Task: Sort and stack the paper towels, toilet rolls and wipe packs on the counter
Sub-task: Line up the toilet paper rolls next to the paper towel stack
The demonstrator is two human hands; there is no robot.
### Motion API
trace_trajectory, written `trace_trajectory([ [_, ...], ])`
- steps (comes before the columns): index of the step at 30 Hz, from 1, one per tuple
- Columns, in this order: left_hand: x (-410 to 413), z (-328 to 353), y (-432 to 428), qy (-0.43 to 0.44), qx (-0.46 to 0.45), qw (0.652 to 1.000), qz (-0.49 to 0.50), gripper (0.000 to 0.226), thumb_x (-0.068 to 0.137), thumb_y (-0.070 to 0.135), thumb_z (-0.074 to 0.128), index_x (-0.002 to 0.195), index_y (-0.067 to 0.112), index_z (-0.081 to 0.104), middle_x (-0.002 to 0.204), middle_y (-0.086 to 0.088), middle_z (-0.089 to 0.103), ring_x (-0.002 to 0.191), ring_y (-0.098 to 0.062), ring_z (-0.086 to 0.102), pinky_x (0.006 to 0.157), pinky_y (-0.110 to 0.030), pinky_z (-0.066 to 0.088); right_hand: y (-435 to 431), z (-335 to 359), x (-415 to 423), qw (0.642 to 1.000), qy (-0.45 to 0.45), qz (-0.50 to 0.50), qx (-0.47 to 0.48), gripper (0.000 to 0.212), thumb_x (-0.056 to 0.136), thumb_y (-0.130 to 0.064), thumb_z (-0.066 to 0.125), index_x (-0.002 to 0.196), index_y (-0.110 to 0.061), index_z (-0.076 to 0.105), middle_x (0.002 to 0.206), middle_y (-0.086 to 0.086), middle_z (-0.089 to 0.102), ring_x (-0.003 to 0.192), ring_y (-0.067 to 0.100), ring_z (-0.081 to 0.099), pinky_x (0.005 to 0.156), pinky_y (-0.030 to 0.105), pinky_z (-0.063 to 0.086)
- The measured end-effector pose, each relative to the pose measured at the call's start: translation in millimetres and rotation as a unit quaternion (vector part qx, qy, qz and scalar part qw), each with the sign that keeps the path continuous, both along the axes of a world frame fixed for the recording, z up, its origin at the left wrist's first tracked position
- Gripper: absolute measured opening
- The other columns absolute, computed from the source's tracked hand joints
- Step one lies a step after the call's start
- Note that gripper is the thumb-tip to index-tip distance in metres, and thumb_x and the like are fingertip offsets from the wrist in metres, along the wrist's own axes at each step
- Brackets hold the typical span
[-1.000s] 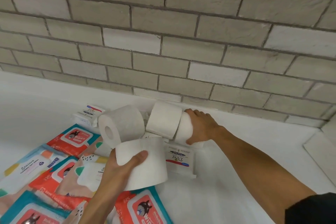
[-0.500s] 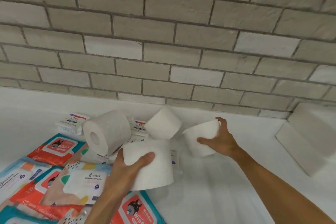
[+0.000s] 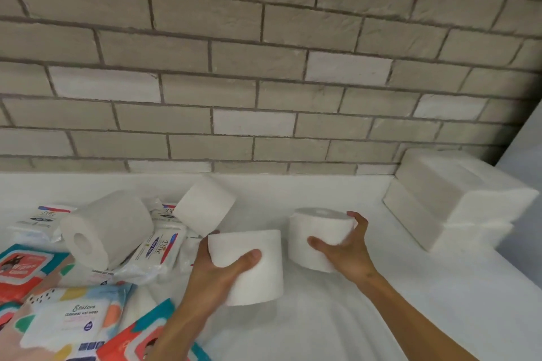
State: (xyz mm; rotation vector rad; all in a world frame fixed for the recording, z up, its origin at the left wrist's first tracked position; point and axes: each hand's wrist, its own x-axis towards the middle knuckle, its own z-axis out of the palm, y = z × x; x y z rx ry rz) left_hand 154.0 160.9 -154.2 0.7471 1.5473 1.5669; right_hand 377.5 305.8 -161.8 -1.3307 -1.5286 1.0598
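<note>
Left hand (image 3: 218, 268) grip holds white toilet roll (image 3: 249, 267) above white worktop (image 3: 337, 316). Right hand (image 3: 349, 252) grips second white roll (image 3: 318, 236), upright. Folded white paper towels (image 3: 451, 199) at right wall. Colourful wipe packs (image 3: 70, 322) cut off at left.

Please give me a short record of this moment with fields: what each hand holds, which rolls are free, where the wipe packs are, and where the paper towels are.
left hand: grips a toilet roll
right hand: grips an upright toilet roll
free rolls: two, one on its side, one tilted, both lying on the wipe packs
wipe packs: loose pile, counter's left
paper towels: stacked at the right, against the wall
</note>
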Motion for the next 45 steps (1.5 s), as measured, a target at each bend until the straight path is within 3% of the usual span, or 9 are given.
trace_trajectory([
  [4, 31, 4, 28, 0.026, 0.018, 0.999, 0.005, 0.122, 0.031, 0.054, 0.091, 0.138, 0.025, 0.039, 0.121, 0.010, 0.062, 0.107, -0.008, 0.062, 0.092, -0.030, 0.051, -1, 0, 20, 1.000, 0.027, -0.014, 0.004, 0.100, 0.059, -0.025, 0.093, 0.126, -0.039, 0.020, 0.119, -0.006, 0.046, 0.105, 0.012, 0.054, 0.090, 0.031, 0.050],
  [8, 58, 6, 62, 0.062, 0.010, 0.998, -0.004, 0.134, 0.034, 0.058, 0.089, 0.148, 0.028, 0.024, 0.132, 0.007, 0.052, 0.116, -0.015, 0.056, 0.099, -0.034, 0.048, 4, 1, 42, 0.999, 0.045, -0.018, 0.003, 0.101, 0.058, -0.026, 0.093, 0.126, -0.041, 0.020, 0.113, -0.016, 0.048, 0.103, 0.004, 0.055, 0.089, 0.033, 0.053],
  [13, 92, 7, 101, 0.081, 0.016, 0.996, -0.025, 0.124, 0.051, 0.039, 0.094, 0.148, 0.033, 0.019, 0.127, 0.010, 0.047, 0.111, -0.014, 0.051, 0.090, -0.027, 0.045, 20, 1, 68, 0.998, 0.052, -0.030, 0.017, 0.104, 0.056, -0.025, 0.094, 0.126, -0.041, 0.019, 0.112, -0.021, 0.045, 0.103, 0.000, 0.052, 0.084, 0.027, 0.050],
  [23, 134, -6, 193, 0.159, 0.041, 0.986, -0.029, 0.112, 0.040, 0.036, 0.098, 0.134, 0.027, 0.039, 0.124, 0.009, 0.055, 0.112, -0.014, 0.055, 0.080, -0.016, 0.044, 80, -3, 100, 0.992, 0.046, -0.099, 0.058, 0.101, 0.054, -0.029, 0.093, 0.121, -0.042, 0.019, 0.117, -0.008, 0.049, 0.104, 0.014, 0.056, 0.077, 0.021, 0.047],
  [27, 145, -18, 227, 0.153, 0.039, 0.987, -0.015, 0.114, 0.031, 0.052, 0.094, 0.131, 0.030, 0.042, 0.125, 0.009, 0.056, 0.114, -0.016, 0.056, 0.091, -0.027, 0.050, 109, -10, 106, 0.990, 0.060, -0.108, 0.068, 0.103, 0.053, -0.027, 0.094, 0.124, -0.041, 0.020, 0.120, -0.012, 0.048, 0.107, 0.006, 0.055, 0.076, 0.014, 0.047],
  [33, 151, -41, 262, 0.182, 0.059, 0.981, -0.009, 0.107, 0.035, 0.048, 0.097, 0.128, 0.028, 0.047, 0.123, 0.008, 0.061, 0.114, -0.014, 0.059, 0.097, -0.044, 0.053, 146, -26, 113, 0.990, 0.034, -0.120, 0.072, 0.110, 0.049, -0.032, 0.094, 0.131, -0.038, 0.021, 0.129, -0.012, 0.042, 0.114, 0.013, 0.052, 0.089, 0.030, 0.050],
  [35, 153, -46, 269, 0.187, 0.066, 0.980, -0.001, 0.110, 0.035, 0.048, 0.097, 0.130, 0.028, 0.045, 0.125, 0.008, 0.059, 0.115, -0.014, 0.058, 0.098, -0.045, 0.053, 154, -32, 115, 0.989, 0.021, -0.127, 0.068, 0.110, 0.049, -0.034, 0.094, 0.132, -0.038, 0.021, 0.129, -0.013, 0.041, 0.113, 0.015, 0.052, 0.092, 0.035, 0.051],
  [41, 165, -57, 281, 0.203, 0.098, 0.974, 0.003, 0.107, 0.044, 0.039, 0.098, 0.133, 0.028, 0.039, 0.129, 0.009, 0.052, 0.120, -0.009, 0.052, 0.105, -0.040, 0.047, 167, -43, 119, 0.990, -0.031, -0.115, 0.078, 0.104, 0.056, -0.041, 0.090, 0.133, -0.035, 0.019, 0.134, -0.009, 0.038, 0.122, 0.015, 0.047, 0.101, 0.031, 0.044],
  [45, 172, -64, 282, 0.210, 0.106, 0.972, 0.006, 0.113, 0.045, 0.038, 0.097, 0.137, 0.027, 0.033, 0.134, 0.009, 0.046, 0.124, -0.009, 0.047, 0.109, -0.036, 0.043, 162, -44, 123, 0.984, -0.092, -0.114, 0.103, 0.099, 0.066, -0.052, 0.082, 0.139, -0.025, 0.022, 0.139, -0.005, 0.036, 0.127, 0.016, 0.042, 0.103, 0.033, 0.043],
])
